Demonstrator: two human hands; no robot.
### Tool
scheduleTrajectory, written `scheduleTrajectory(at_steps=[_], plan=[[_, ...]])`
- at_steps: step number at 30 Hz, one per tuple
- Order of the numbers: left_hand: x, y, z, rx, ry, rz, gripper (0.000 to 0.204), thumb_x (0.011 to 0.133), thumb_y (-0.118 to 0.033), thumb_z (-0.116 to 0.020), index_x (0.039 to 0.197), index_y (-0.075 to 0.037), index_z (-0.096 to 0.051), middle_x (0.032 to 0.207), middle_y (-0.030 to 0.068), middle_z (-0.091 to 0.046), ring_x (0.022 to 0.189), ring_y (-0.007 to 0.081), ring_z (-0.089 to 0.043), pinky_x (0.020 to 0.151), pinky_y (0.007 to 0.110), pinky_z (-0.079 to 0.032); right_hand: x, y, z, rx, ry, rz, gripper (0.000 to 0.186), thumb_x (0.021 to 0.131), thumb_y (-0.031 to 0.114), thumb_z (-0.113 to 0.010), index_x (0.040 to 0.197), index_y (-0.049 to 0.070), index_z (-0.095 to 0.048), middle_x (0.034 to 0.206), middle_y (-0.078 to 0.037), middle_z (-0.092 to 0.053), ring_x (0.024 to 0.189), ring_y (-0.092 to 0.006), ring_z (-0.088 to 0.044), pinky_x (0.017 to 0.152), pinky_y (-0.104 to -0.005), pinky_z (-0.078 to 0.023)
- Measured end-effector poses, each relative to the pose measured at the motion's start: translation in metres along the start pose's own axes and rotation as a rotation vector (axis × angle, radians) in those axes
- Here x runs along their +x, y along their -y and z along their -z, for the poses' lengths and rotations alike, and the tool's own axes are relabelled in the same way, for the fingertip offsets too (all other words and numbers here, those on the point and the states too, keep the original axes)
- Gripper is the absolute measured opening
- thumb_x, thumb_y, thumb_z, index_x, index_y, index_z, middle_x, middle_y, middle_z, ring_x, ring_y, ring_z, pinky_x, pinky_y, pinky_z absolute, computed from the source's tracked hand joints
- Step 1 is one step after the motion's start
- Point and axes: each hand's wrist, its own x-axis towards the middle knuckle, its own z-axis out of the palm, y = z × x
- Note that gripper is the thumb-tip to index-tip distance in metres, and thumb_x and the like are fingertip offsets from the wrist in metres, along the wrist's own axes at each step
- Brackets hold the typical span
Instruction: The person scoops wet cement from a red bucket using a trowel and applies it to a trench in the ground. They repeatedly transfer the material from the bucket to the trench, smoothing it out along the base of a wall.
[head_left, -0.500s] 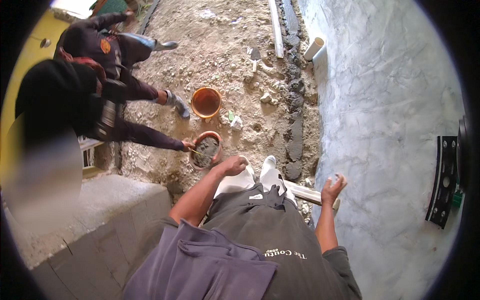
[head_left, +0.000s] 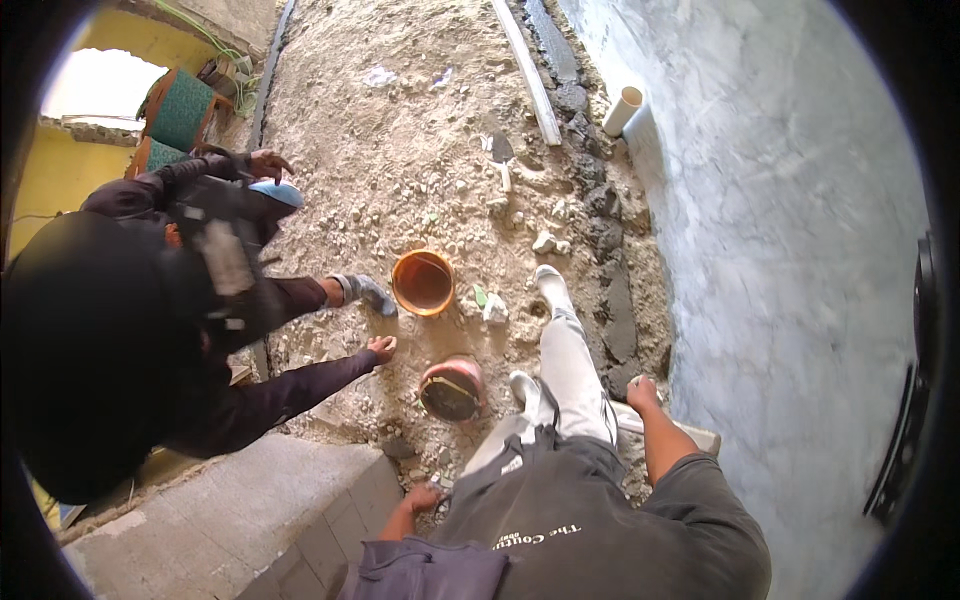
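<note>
My left hand (head_left: pixel 422 497) hangs low beside my left thigh, its fingers too small and partly hidden to read. Away from the body on the other side, my right hand (head_left: pixel 643 392) is curled closed near the grey wall, and nothing shows in it. In front of my left leg stands a reddish bucket (head_left: pixel 452 390) with grey mortar and a thin handle across its top; neither of my hands touches it. An orange bucket (head_left: pixel 423 283), seemingly without mortar, stands farther ahead. A co-worker's hand (head_left: pixel 383 349) is held out just left of the mortar bucket, apart from it.
The co-worker (head_left: pixel 110 330) in dark clothes bends in from the left, above a concrete ledge (head_left: pixel 230 500). A trowel (head_left: pixel 500 160) lies on the rubble ground ahead. Along the grey wall (head_left: pixel 780 200) run a mortar strip (head_left: pixel 618 310), a long pale bar (head_left: pixel 528 70) and a pipe stub (head_left: pixel 622 112).
My left hand has drawn back from near the mortar bucket to my side. My right hand's spread fingers have curled. My right foot has stepped ahead. The co-worker's hand has left the bucket handle.
</note>
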Motion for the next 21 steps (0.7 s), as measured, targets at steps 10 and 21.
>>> scheduleTrajectory(at_steps=[10,21], plan=[[0.05,-0.202,0.113,-0.963,0.04,0.202,0.03,0.093,-0.02,-0.047,0.117,-0.002,-0.052,0.101,0.0081,-0.063,0.086,0.0177,-0.063,0.073,0.031,-0.051,0.342,0.282,-0.064,-0.11,0.093,0.493,0.034,0.082,0.027,-0.054,0.099,-0.003,-0.053,0.1,-0.03,-0.055,0.098,-0.0441,-0.052,0.084,-0.0494,-0.042],[0.238,-0.194,0.19,-0.928,-0.196,0.52,0.024,0.091,-0.027,-0.047,0.09,-0.005,-0.058,0.071,0.0035,-0.061,0.06,0.016,-0.057,0.057,0.031,-0.046,0.626,0.489,-0.151,-0.356,0.083,1.044,0.034,0.087,0.028,-0.052,0.098,-0.004,-0.05,0.089,-0.031,-0.059,0.085,-0.0487,-0.054,0.074,-0.0521,-0.042]])
